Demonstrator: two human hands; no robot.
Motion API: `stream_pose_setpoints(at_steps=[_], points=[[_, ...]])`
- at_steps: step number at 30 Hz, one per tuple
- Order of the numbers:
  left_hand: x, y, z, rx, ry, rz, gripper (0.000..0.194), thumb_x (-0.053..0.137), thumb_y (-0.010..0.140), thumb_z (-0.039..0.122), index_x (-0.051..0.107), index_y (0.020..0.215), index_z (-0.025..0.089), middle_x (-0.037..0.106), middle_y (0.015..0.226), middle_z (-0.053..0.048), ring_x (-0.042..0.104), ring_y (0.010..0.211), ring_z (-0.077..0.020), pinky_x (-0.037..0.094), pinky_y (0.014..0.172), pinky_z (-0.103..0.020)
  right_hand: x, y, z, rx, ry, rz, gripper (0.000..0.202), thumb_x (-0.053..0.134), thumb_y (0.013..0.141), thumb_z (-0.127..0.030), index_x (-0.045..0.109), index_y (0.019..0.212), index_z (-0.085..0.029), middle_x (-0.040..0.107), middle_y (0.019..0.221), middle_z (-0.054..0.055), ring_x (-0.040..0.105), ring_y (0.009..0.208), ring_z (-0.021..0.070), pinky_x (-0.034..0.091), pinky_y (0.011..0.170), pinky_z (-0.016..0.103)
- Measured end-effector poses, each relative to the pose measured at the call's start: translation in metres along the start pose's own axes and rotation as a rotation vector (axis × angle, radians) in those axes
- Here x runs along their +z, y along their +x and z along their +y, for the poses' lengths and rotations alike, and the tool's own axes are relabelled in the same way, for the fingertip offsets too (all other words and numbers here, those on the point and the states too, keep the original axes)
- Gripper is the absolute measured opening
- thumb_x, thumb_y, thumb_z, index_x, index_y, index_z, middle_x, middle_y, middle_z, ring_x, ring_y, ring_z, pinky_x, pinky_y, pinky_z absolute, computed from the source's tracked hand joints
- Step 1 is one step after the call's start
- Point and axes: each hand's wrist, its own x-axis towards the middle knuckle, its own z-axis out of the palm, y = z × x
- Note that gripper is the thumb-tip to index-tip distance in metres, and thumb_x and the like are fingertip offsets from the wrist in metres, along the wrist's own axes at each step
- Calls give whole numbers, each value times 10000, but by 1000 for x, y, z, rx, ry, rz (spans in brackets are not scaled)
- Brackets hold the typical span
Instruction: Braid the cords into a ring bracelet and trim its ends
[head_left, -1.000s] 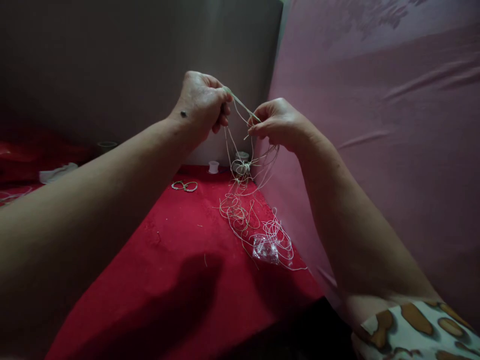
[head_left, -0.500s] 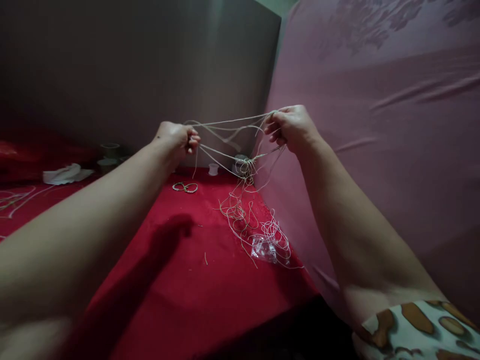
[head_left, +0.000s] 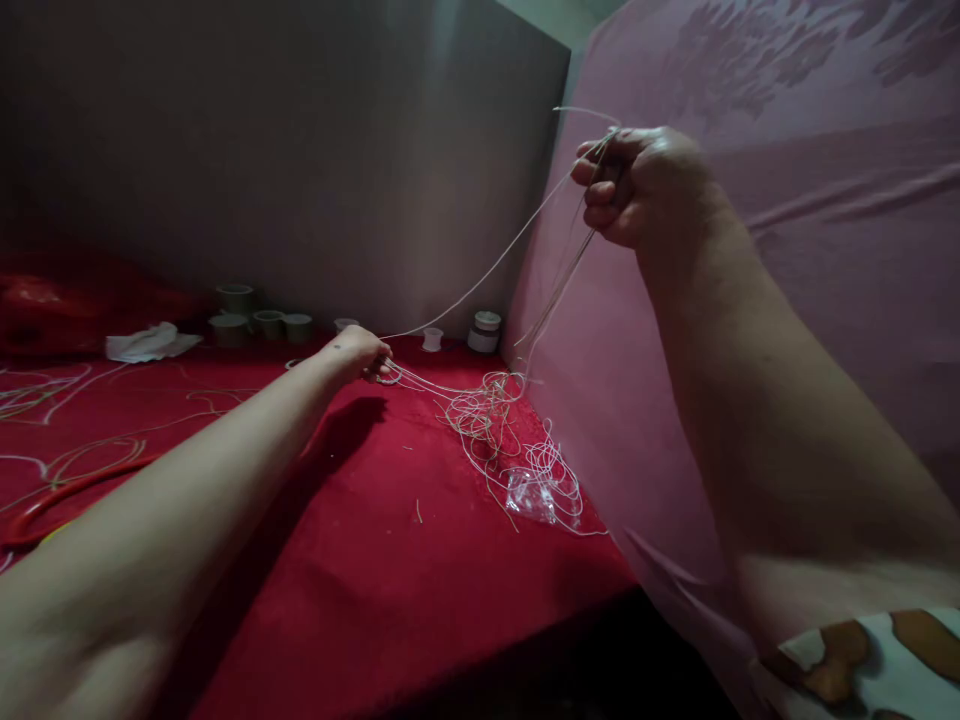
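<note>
My right hand (head_left: 641,185) is raised in front of the pink cloth, its fingers pinched on several thin pale cords (head_left: 559,290). One short cord end sticks out to the left above its fingertips. Low over the red cloth, my left hand (head_left: 365,355) is closed on cords too, and one strand runs slack from it up to my right hand. Other strands lead from the left hand to a tangled pile of beige cord (head_left: 484,405). A small ring-shaped braided piece (head_left: 390,374) shows at its fingertips; whether it is held I cannot tell.
White cord (head_left: 551,465) and a clear plastic bag (head_left: 531,497) lie by the pink cloth (head_left: 750,350). A lidded jar (head_left: 484,332), a white spool (head_left: 432,339) and several tape rolls (head_left: 235,298) stand along the grey wall. Red-handled scissors (head_left: 45,510) lie partly behind my left forearm.
My left hand has dropped toward the red cloth, while my right hand has risen to the right. The cords stretched between them have spread apart, and the tangle rests lower.
</note>
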Motion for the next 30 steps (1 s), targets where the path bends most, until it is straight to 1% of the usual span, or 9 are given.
stream_pose_setpoints(at_steps=[3,8,12,15,18,19,23,26,30], points=[[-3,-5,-2,-66,78,8,366,590,896,326,564,1212,143,592,1211,-118,612,1018,-234,534,845,-439,-1,-2,-14,-33,13,7,403,252,933,-107,543,656,-142,541,458,-25,352,342,5,212,393,153],[-3,-13,-1,-73,177,0,349,587,899,322,570,1200,147,601,1193,-109,618,999,-227,539,831,-431,-3,-4,-37,-99,12,52,384,244,922,-85,522,665,-143,579,512,-15,389,368,12,222,395,151],[6,-18,4,-9,217,-25,316,586,899,319,587,1165,148,618,1153,-98,628,955,-209,550,796,-404,-4,1,-58,-185,-23,65,351,252,899,-82,502,660,-139,602,550,-18,409,393,2,235,422,164],[16,-26,17,74,197,-25,273,586,901,312,601,1109,135,643,1042,-74,637,839,-171,557,713,-348,2,0,-65,-212,-123,84,346,259,896,-78,520,675,-126,632,583,-1,417,403,8,245,427,165],[26,-39,39,186,145,-5,176,578,871,135,625,1037,102,654,765,-50,595,603,-132,499,563,-272,12,-4,-62,-185,-208,87,334,286,923,-105,535,701,-131,651,597,13,424,402,26,245,423,177],[29,-44,47,232,127,-9,198,566,836,60,639,1015,102,643,681,-41,570,541,-124,470,528,-257,15,-4,-59,-177,-225,78,328,293,926,-109,533,705,-138,654,597,13,426,401,33,243,420,180],[34,-69,80,396,115,-142,341,610,653,-63,711,880,172,656,601,-13,557,477,-123,397,475,-230,22,-3,-45,-163,-248,17,290,335,900,-120,531,688,-148,643,567,12,401,388,49,219,410,192],[37,-83,98,458,134,-227,292,648,625,-48,714,810,168,645,569,-19,553,451,-136,361,447,-237,23,-2,-36,-161,-263,-11,270,352,882,-126,532,683,-147,631,549,16,370,378,54,190,410,206],[48,-95,111,563,-91,-257,67,594,817,108,642,816,155,649,690,-36,593,517,-113,388,480,-224,25,-3,-26,-151,-293,-34,242,364,861,-113,529,686,-143,623,541,16,364,381,57,188,418,209]])
